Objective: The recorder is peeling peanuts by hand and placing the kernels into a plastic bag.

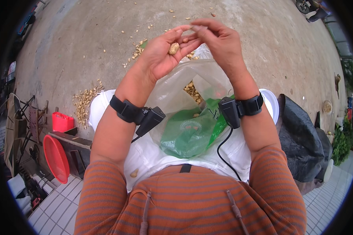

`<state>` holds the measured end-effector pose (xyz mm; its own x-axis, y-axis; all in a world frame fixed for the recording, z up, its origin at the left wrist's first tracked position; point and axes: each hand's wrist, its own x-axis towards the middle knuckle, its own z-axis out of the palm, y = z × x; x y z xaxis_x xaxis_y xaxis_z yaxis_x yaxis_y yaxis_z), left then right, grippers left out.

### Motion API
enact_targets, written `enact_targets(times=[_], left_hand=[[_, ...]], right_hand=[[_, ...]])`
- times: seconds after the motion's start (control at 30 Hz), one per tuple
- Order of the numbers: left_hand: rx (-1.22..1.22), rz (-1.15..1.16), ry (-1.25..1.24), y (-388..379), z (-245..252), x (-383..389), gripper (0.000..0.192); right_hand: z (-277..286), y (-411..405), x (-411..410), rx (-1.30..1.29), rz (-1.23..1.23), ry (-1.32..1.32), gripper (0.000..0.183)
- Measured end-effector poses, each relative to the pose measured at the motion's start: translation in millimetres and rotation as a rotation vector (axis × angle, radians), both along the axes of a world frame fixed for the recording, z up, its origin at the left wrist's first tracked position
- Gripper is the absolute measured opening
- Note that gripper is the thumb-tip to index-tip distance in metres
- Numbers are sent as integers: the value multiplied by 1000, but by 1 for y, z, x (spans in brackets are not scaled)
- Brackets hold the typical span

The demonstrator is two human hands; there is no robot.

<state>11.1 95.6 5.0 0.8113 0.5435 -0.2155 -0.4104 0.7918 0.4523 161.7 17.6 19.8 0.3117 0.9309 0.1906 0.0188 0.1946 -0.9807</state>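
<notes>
My left hand (160,57) is turned palm up over the far side of the bag. An unshelled peanut (173,48) rests on its palm, and a small reddish-brown kernel (185,40) lies by the fingers. My right hand (225,42) meets the left fingertips with thumb and fingers bent; whether anything is pinched there is hidden by the fingers and blur. Below both hands, a translucent plastic bag (167,91) with green printing gapes in my lap. Peanuts (193,91) show inside it. One more peanut (134,172) sits on the white cloth over my lap.
Peanut shells (85,101) are heaped on the concrete at left, with others scattered ahead. A red plastic basket (56,158) leans by a wooden bench (73,139), near a red bag (62,122). Black sheeting (301,141) and a white basin (272,102) are at right. A person (320,13) is far off.
</notes>
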Motion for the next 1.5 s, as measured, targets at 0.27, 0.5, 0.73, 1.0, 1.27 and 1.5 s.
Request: enact_targets(times=[0.27,0.5,0.73,1.0,1.27,1.5], left_hand=[[94,-22,78,7,-11,-4,41],[51,6,10,7,-13,-1,46],[29,-6,-193,11,-4,-2,50],[-56,71,-332,18,-7,-7,51],[36,214,-287,7,-2,0,52],[168,258,-194,-6,-1,10,51]], right_hand=[[-16,-2,0,17,35,-533,17],[-11,-2,2,50,-21,-706,12],[1,3,7,-133,-119,-286,16],[23,1,19,-111,40,1272,12],[6,-5,1,-315,236,572,24],[-10,0,-36,-155,-7,-108,19]])
